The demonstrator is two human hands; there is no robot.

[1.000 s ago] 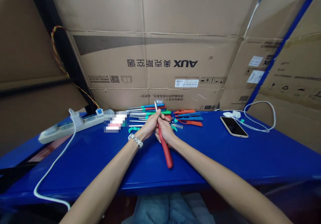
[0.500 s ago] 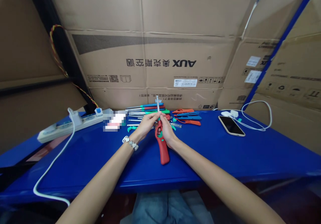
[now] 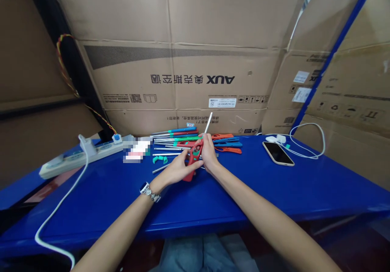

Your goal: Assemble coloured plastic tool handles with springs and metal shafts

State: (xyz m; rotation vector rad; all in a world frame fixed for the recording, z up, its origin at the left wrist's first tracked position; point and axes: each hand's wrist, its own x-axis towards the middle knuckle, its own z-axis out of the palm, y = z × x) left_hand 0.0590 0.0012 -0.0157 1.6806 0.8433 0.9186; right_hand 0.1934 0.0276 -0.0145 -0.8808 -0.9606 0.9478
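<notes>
Red lighter (image 3: pixel 198 146) tilts in curled right hand (image 3: pixel 209 152).

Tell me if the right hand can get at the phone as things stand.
Probably yes: the phone lies to the right on the blue table, with nothing tall between. The right hand grips the red lighter, though, so it would likely need to let go first.

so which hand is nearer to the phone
Right. The right hand, gripping the red handle, is left of the phone in the picture, with tabletop between; the left hand, also at the handle, is farther left.
</notes>
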